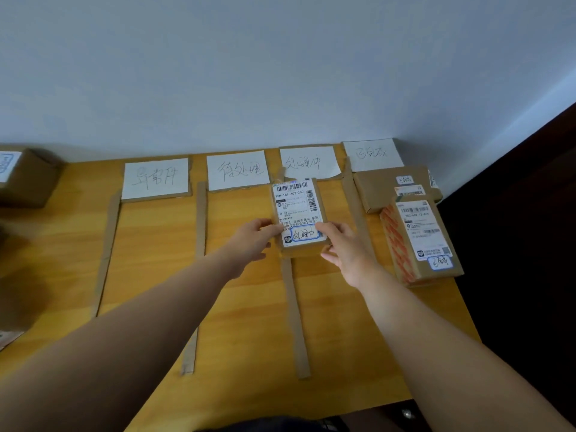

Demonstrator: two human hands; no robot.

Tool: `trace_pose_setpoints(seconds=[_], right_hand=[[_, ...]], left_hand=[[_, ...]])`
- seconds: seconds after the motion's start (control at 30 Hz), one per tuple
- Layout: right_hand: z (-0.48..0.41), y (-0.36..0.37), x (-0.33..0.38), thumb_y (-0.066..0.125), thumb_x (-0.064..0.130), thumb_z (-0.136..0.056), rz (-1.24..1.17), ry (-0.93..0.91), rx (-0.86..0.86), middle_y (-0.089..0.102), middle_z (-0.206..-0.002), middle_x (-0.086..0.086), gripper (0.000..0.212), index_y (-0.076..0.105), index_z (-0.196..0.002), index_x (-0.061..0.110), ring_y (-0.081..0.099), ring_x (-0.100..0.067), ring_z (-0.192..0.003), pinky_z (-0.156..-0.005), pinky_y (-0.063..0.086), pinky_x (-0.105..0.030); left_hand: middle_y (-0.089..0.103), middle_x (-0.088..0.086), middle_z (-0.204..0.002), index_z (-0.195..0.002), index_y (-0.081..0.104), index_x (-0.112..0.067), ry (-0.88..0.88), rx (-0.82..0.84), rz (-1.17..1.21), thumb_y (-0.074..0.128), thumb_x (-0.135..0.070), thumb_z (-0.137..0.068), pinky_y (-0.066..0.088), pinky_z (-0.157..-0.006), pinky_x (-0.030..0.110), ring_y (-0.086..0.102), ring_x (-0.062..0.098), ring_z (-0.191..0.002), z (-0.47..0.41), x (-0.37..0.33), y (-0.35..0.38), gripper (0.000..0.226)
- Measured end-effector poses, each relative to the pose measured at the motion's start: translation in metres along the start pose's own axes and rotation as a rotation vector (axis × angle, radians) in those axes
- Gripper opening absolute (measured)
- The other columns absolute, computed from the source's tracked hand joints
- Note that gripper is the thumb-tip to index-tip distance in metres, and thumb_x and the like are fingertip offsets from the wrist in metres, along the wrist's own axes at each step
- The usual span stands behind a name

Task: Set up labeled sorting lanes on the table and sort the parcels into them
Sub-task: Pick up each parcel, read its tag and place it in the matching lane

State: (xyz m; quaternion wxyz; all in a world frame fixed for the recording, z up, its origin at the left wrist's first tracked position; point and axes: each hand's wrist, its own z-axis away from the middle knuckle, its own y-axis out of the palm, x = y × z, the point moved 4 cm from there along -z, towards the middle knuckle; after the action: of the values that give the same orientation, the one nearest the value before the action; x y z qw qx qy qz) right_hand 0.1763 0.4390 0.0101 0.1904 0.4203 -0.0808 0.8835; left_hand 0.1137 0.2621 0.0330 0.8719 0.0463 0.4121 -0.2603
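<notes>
Cardboard parcel (299, 216) pinched at near corners, L hand (252, 241) + R hand (343, 244); long axis twd wall, over divider strip (294, 313); needs nudge right.

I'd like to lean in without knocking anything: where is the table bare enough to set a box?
Bare wood lies under the leftmost card, between the first strip and second strip. The far right is crowded with a flat box and an orange-sided parcel; mid-table, the left hand and right hand hold the middle parcel.

Dim even light, soft focus, bowed edges
</notes>
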Motion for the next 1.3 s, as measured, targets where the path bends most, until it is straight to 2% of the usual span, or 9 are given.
trace_pose_setpoints(seconds=[0.07, 0.2, 0.33, 0.53, 0.9, 1.1, 1.17, 1.23, 1.3], right_hand=[[-0.012, -0.016, -0.002, 0.066, 0.029, -0.087, 0.015, 0.031, -0.047, 0.065, -0.097, -0.001, 0.037, 0.053, -0.117, 0.012, 0.056, -0.014, -0.089, -0.103, 0.047, -0.044], [-0.034, -0.045, -0.001, 0.066, 0.027, -0.087, 0.017, 0.099, -0.089, 0.058, -0.104, 0.001, 0.039, 0.05, -0.12, 0.015, 0.051, -0.02, -0.109, -0.097, 0.05, -0.048], [-0.053, -0.057, 0.0, 0.065, 0.019, -0.087, -0.019, 0.155, -0.08, 0.055, -0.108, 0.0, 0.039, 0.049, -0.123, 0.014, 0.049, -0.02, -0.111, -0.091, 0.053, -0.051], [-0.073, -0.052, 0.009, 0.063, 0.008, -0.084, -0.078, 0.136, -0.087, 0.063, -0.114, -0.008, 0.04, 0.049, -0.121, 0.011, 0.061, -0.02, -0.106, -0.079, 0.06, -0.043], [-0.082, -0.051, 0.018, 0.061, 0.009, -0.086, -0.024, 0.125, -0.098, 0.061, -0.111, -0.006, 0.035, 0.049, -0.12, 0.01, 0.061, -0.017, -0.101, -0.08, 0.06, -0.039], [-0.079, -0.05, 0.026, 0.058, 0.012, -0.091, 0.07, 0.068, -0.124, 0.058, -0.097, 0.0, 0.027, 0.049, -0.116, 0.009, 0.057, -0.018, -0.102, -0.088, 0.057, -0.042], [-0.075, -0.049, 0.028, 0.059, 0.016, -0.091, 0.165, 0.021, -0.134, 0.058, -0.095, 0.002, 0.035, 0.046, -0.123, 0.01, 0.056, -0.015, -0.094, -0.081, 0.057, -0.036], [-0.069, -0.05, 0.031, 0.06, 0.022, -0.09, 0.32, -0.074, -0.177, 0.06, -0.105, -0.001, 0.043, 0.044, -0.129, 0.01, 0.056, -0.014, -0.09, -0.064, 0.048, -0.022], [-0.06, -0.051, 0.036, 0.061, 0.024, -0.089, 0.486, -0.179, -0.271, 0.055, -0.118, -0.005, 0.047, 0.044, -0.131, 0.009, 0.054, -0.019, -0.101, -0.066, 0.045, -0.022]], left_hand=[[0.052, 0.004, -0.133, -0.142, 0.04, -0.018, 0.004, -0.051, -0.065, 0.052, -0.036, -0.096, 0.047, -0.094, 0.035, 0.052, 0.02, -0.113, -0.008, 0.0, 0.006, 0.051], [0.052, 0.006, -0.131, -0.138, 0.044, -0.015, -0.014, -0.106, -0.092, 0.05, -0.033, -0.097, 0.047, -0.091, 0.033, 0.053, 0.021, -0.112, -0.021, 0.001, 0.011, 0.045], [0.053, 0.005, -0.124, -0.134, 0.047, -0.015, -0.031, -0.152, -0.098, 0.05, -0.031, -0.098, 0.047, -0.089, 0.033, 0.055, 0.021, -0.111, -0.032, -0.001, 0.013, 0.04], [0.054, 0.006, -0.121, -0.134, 0.047, -0.013, -0.031, -0.203, -0.09, 0.049, -0.027, -0.099, 0.047, -0.088, 0.033, 0.055, 0.022, -0.11, -0.042, -0.009, 0.017, 0.038], [0.056, 0.004, -0.117, -0.129, 0.049, -0.014, 0.018, -0.24, -0.132, 0.048, -0.026, -0.098, 0.048, -0.085, 0.032, 0.056, 0.021, -0.107, -0.046, -0.02, 0.013, 0.033], [0.055, 0.005, -0.119, -0.13, 0.049, -0.013, 0.04, -0.254, -0.131, 0.048, -0.026, -0.099, 0.047, -0.084, 0.031, 0.055, 0.021, -0.107, -0.036, -0.019, 0.006, 0.034], [0.054, 0.005, -0.119, -0.13, 0.049, -0.013, 0.051, -0.262, -0.132, 0.048, -0.026, -0.099, 0.047, -0.084, 0.031, 0.055, 0.021, -0.107, -0.03, -0.019, 0.003, 0.033], [0.055, 0.005, -0.118, -0.13, 0.049, -0.013, 0.063, -0.272, -0.13, 0.048, -0.025, -0.099, 0.048, -0.087, 0.033, 0.056, 0.021, -0.108, -0.024, -0.017, 0.0, 0.033], [0.055, 0.005, -0.118, -0.129, 0.049, -0.013, 0.072, -0.28, -0.122, 0.048, -0.025, -0.099, 0.049, -0.089, 0.034, 0.056, 0.022, -0.109, -0.016, -0.015, -0.005, 0.033]])
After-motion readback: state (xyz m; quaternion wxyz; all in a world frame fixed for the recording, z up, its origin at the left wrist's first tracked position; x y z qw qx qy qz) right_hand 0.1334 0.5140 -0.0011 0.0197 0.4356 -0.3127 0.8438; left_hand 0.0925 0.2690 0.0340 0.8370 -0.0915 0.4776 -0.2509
